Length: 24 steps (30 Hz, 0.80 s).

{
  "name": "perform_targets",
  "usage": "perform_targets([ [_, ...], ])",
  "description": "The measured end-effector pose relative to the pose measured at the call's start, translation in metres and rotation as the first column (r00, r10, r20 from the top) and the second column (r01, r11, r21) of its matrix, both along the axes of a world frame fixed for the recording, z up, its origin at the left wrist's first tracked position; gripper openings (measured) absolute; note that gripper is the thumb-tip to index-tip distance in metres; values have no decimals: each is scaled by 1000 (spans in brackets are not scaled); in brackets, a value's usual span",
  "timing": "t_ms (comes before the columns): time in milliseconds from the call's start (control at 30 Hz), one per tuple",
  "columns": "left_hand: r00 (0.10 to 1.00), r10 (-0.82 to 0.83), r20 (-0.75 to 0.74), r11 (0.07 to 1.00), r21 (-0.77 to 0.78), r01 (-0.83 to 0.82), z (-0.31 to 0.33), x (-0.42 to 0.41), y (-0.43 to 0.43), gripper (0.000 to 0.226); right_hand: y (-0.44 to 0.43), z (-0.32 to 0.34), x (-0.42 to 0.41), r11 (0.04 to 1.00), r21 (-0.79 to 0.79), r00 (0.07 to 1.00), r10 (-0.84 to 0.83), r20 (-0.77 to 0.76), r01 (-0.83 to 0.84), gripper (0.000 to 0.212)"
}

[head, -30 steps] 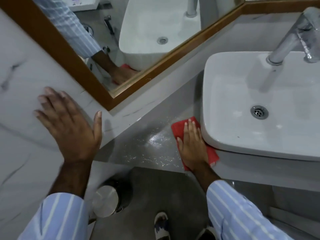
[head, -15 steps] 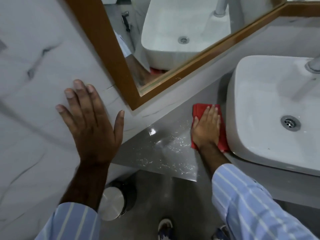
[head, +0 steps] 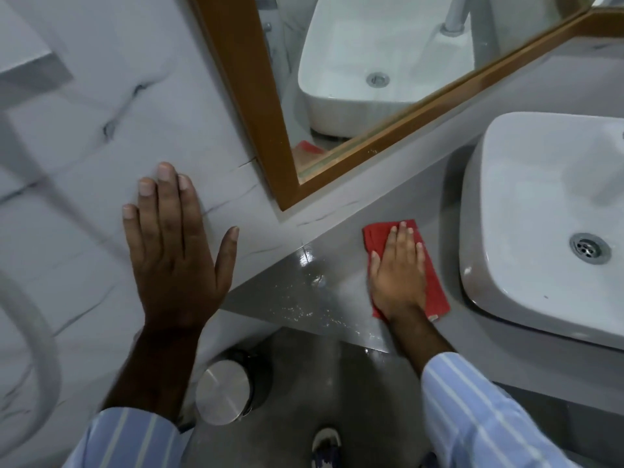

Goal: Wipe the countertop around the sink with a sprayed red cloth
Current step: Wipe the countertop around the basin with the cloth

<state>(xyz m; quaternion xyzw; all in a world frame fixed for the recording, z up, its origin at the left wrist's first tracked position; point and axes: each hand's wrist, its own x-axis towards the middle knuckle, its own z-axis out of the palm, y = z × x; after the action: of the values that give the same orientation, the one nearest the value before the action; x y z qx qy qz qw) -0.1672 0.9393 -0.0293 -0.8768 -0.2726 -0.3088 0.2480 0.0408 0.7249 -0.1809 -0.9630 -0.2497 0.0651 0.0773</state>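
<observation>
A red cloth (head: 436,292) lies flat on the grey countertop (head: 304,292), just left of the white vessel sink (head: 526,211). My right hand (head: 398,275) presses down on the cloth with fingers together, pointing toward the back wall. The counter left of the cloth is wet and speckled with droplets. My left hand (head: 175,255) rests flat with fingers spread against the white marble side wall (head: 84,146), holding nothing.
A wooden-framed mirror (head: 371,79) stands above the counter's back ledge and reflects the sink and cloth. Below the counter edge sits a round steel bin (head: 223,396) on the grey floor. My shoe (head: 326,444) shows at the bottom.
My right hand has slid the red cloth along the sink's left side from the counter's front edge toward the back wall. The left hand stays pressed on the wall.
</observation>
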Motion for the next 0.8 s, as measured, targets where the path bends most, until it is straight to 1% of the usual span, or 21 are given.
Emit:
perform_targets([
  [100, 999, 31, 21, 999, 16, -32, -3, 4, 0, 89, 39, 6, -39, 987, 126, 992, 110, -65, -101, 68],
  [133, 999, 40, 23, 999, 12, -40, -4, 5, -1, 90, 48, 6, -58, 976, 158, 985, 161, -61, -150, 67],
  [167, 999, 45, 22, 999, 6, -45, -4, 7, -3, 90, 53, 4, -79, 958, 151, 968, 251, -18, -245, 66],
  [200, 999, 48, 17, 999, 4, -48, -4, 8, -5, 90, 56, 4, -99, 915, 100, 920, 391, 28, -392, 65],
  [233, 999, 47, 9, 999, 1, -47, -3, 7, -5, 90, 55, 4, -113, 835, 46, 836, 546, 48, -548, 65],
  [267, 999, 43, 0, 999, -4, -43, -3, 6, -5, 89, 48, 3, -117, 751, 12, 751, 658, 52, -660, 65],
  [300, 999, 42, -10, 999, -5, -42, -2, 4, -4, 89, 38, 2, -113, 703, -4, 702, 711, 45, -711, 66],
  [333, 999, 45, -23, 999, 2, -45, -2, 2, -2, 88, 27, 0, -103, 701, -6, 700, 712, 52, -713, 66],
  [367, 998, 48, -32, 999, 10, -47, -2, 1, -1, 88, 15, -3, -93, 747, 15, 747, 663, 46, -664, 67],
  [400, 998, 45, -36, 999, 15, -44, -2, 0, 0, 88, 4, -5, -83, 820, 51, 821, 570, 25, -570, 69],
  [433, 999, 39, -32, 999, 14, -38, -2, 0, 1, 88, -2, -7, -76, 892, 74, 893, 449, -31, -446, 71],
  [467, 999, 31, -26, 1000, 7, -30, -3, 1, 1, 88, -1, -7, -73, 947, 73, 945, 318, -78, -312, 72],
  [500, 1000, 24, -19, 1000, 0, -24, -4, 2, 1, 89, 8, -7, -76, 977, 77, 974, 205, -99, -198, 73],
  [533, 1000, 22, -13, 1000, -6, -22, -5, 3, 1, 89, 23, -6, -83, 986, 101, 984, 142, -109, -131, 72],
  [567, 1000, 21, -10, 1000, -10, -21, -6, 5, 0, 90, 39, -4, -93, 983, 134, 983, 140, -123, -123, 72],
  [600, 1000, 22, -5, 1000, -7, -22, -6, 6, 0, 90, 55, -3, -107, 970, 164, 970, 204, -136, -181, 71],
  [633, 1000, 23, -2, 1000, 1, -23, -6, 7, 0, 90, 69, -3, -122, 942, 176, 940, 311, -139, -286, 70],
  [700, 1000, 20, -8, 1000, 21, -20, -7, 6, 0, 90, 87, -7, -155, 861, 166, 855, 503, -130, -481, 68],
  [733, 1000, 17, -13, 1000, 26, -16, -7, 6, 0, 89, 90, -8, -167, 826, 136, 819, 561, -119, -546, 68],
  [800, 1000, 13, -16, 1000, 15, -13, -5, 4, 0, 89, 91, -8, -176, 778, 101, 773, 627, -96, -619, 69],
])
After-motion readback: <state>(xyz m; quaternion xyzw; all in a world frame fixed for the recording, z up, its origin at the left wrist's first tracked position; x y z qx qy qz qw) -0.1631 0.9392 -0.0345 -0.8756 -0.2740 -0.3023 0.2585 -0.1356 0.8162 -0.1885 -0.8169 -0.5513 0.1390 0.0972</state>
